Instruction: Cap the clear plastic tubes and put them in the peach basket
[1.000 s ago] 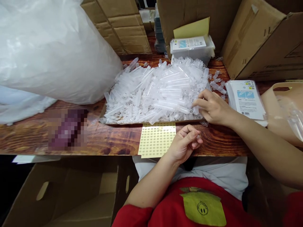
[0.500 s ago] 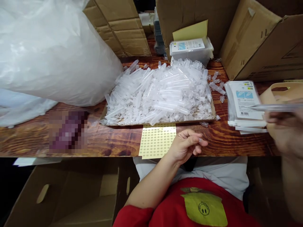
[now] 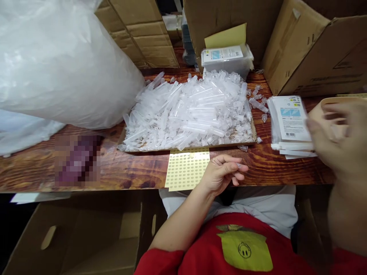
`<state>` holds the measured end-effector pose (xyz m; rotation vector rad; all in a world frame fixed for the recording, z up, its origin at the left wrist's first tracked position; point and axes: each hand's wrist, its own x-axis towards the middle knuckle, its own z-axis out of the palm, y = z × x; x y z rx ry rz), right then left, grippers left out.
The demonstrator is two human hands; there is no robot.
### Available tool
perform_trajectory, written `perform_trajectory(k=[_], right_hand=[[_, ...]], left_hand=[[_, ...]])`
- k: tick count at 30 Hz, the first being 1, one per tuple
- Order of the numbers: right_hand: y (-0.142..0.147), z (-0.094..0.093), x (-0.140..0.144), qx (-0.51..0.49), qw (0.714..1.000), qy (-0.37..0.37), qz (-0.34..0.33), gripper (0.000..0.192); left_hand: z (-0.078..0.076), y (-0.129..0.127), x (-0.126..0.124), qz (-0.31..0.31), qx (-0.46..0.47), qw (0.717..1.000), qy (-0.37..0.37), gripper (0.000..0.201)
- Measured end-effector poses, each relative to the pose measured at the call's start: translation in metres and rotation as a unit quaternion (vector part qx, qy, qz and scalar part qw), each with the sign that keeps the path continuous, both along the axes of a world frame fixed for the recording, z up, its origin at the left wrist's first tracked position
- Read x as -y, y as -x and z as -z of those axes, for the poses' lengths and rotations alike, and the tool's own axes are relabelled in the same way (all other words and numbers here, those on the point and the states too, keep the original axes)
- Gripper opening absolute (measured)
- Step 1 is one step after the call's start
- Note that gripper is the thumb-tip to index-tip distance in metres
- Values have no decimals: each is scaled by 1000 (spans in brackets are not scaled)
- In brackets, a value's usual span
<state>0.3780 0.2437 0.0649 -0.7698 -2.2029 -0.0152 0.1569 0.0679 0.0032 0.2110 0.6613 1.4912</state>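
Head view: left hand [image 3: 222, 172] rests at the table [image 3: 134, 172] edge, fingers loosely curled, pinching what looks like a small clear cap at the fingertips. Right hand [image 3: 340, 139] is blurred near the stack of leaflets [image 3: 289, 122]; can't tell if it grasps anything. Looks like a labelling or capping step w/ the sticker sheet [image 3: 186, 170] just beside the left hand. Tray [image 3: 254, 133] of clear tubes [image 3: 192, 112] sits behind the sheet. Big plastic bag [image 3: 63, 65] and cardboard boxes [image 3: 315, 46] crowd the back; loose caps lie btw tray and leaflets.

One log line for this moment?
left hand: curled beside sticker sheet | right hand: blurred, over label stack | tube tray: full
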Motion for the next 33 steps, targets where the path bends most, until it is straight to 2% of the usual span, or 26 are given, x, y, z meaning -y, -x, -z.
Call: perform_trajectory(k=[1, 2, 3, 6, 8, 10, 15, 22, 25, 29, 31, 33], right_hand=[[23, -3, -3, 30, 999, -10, -20, 28], [46, -5, -9, 20, 997, -31, -74, 16], [67, -5, -18, 35, 994, -13, -99, 14], [116, 1, -50, 117, 989, 29, -86, 27], [137, 5, -70, 184, 978, 61, -70, 41], [149, 9, -83, 235, 964, 82, -88, 50], [155, 13, -89, 259, 951, 91, -143, 38], [158, 23, -102, 159, 960, 115, -201, 32], [155, 22, -101, 83, 966, 122, -211, 19], [141, 11, -81, -75, 974, 130, -169, 8], [132, 7, -69, -157, 963, 158, -150, 6], [121, 6, -61, -227, 939, 219, -136, 12]], left_hand=[[-1, 0, 0, 1, -4, 1000, 4, 38], [-2, -1, 0, 1, -8, 1000, 8, 38], [-3, -1, 0, 0, -11, 1000, 10, 38], [-3, -1, -1, -4, -18, 1000, 12, 37], [-3, -1, -1, -2, -22, 1000, 15, 38], [-2, -1, 0, 3, -29, 999, 16, 40], [-1, -1, 1, 28, -39, 999, 11, 39], [-3, -2, 0, 31, -25, 999, 0, 35], [-3, -2, 0, 25, -24, 999, -4, 34], [-3, -1, 1, 18, -21, 1000, -3, 35], [-3, -1, 1, 21, -19, 1000, -5, 35], [-4, -1, 0, 19, -19, 1000, -8, 34]])
